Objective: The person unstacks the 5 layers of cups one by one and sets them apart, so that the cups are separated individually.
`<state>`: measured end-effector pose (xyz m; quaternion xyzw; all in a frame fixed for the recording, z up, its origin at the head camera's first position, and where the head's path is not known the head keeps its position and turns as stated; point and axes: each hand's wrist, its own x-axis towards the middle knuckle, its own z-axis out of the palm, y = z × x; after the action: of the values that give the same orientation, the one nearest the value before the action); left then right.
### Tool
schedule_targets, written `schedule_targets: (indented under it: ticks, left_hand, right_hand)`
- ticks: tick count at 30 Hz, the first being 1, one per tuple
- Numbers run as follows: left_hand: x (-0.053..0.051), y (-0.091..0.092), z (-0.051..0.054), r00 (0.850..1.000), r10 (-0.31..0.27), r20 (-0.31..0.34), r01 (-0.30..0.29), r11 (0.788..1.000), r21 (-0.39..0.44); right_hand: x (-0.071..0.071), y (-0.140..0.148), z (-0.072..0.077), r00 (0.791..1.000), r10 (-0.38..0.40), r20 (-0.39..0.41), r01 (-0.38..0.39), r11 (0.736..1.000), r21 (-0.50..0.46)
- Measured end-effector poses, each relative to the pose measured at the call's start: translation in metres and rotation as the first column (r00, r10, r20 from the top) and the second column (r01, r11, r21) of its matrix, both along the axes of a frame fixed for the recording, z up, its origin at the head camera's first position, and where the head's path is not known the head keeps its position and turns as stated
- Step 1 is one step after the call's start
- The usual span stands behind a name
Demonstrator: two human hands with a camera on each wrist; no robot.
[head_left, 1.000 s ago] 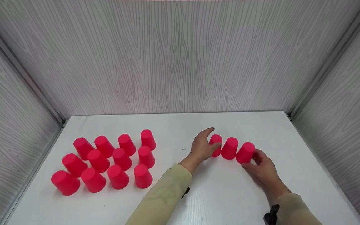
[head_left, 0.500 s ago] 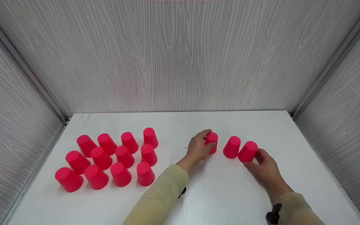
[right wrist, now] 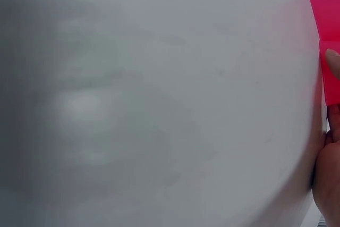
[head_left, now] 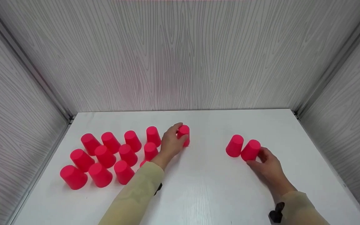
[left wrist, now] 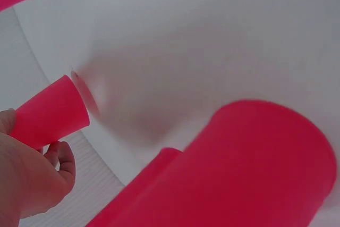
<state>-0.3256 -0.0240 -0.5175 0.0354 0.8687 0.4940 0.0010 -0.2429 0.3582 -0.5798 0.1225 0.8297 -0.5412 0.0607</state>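
Observation:
My left hand [head_left: 172,142] grips an upside-down red cup [head_left: 183,135] just right of the grouped cups. In the left wrist view that held cup [left wrist: 50,112] hangs slightly above the table, a thin gap and shadow under its rim. Over on the right, my right hand [head_left: 268,164] holds another upside-down red cup [head_left: 251,150], thumb at the near side and fingers at the far side. Close beside it on the left stands a further red cup [head_left: 234,146]. At the edge of the right wrist view, the right hand [right wrist: 330,179] and its cup [right wrist: 330,81] show only partly.
Several upside-down red cups [head_left: 100,175] stand in rows on the left of the white table [head_left: 198,187]. My left sleeve [head_left: 133,193] covers part of the nearest right one. Grey wood-grain panels [head_left: 180,56] enclose the back and both sides.
The left hand closed round the leftmost cup of the row of three and carried it left toward the larger group. My right hand keeps its hold on the rightmost cup.

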Motion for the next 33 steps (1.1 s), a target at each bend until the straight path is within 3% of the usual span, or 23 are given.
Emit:
schedule_targets:
  ticks: [6,13,19,22,25,28,30,33]
  left_hand:
    - [-0.002,-0.016,-0.001,0.999,0.037,0.019,-0.037,0.999,0.003]
    - [-0.003,-0.021,-0.006,0.997,0.07,0.02,-0.069,0.997,-0.016]
    - [0.0,-0.018,-0.004,0.997,0.073,-0.019,-0.074,0.996,-0.042]
    - [0.004,-0.012,0.0,0.993,0.073,-0.092,-0.078,0.996,-0.046]
    - [0.009,0.0,0.007,0.978,0.042,-0.206,-0.055,0.997,-0.058]
    - [0.011,0.015,0.013,0.951,-0.018,-0.309,-0.002,0.998,-0.065]
    - [0.014,0.028,0.017,0.944,-0.06,-0.325,0.044,0.997,-0.058]
    - [0.018,0.049,0.019,0.952,-0.121,-0.28,0.115,0.993,-0.036]
  right_hand:
    - [-0.001,-0.002,0.001,1.0,-0.003,0.014,0.003,1.0,0.012]
    - [-0.001,-0.002,0.002,1.0,0.011,-0.007,-0.011,1.0,0.01]
    - [0.001,0.0,0.001,0.999,0.029,-0.015,-0.029,1.0,0.006]
    - [0.002,0.0,0.001,1.0,0.027,-0.004,-0.027,1.0,0.013]
    - [0.002,0.0,0.001,1.0,0.028,-0.002,-0.028,0.999,0.022]
    - [0.002,0.0,0.002,0.999,0.035,-0.004,-0.035,0.999,0.033]
    - [0.001,0.0,0.002,0.999,0.04,-0.006,-0.04,0.998,0.042]
    - [0.0,-0.001,0.004,0.998,0.057,-0.014,-0.056,0.997,0.061]
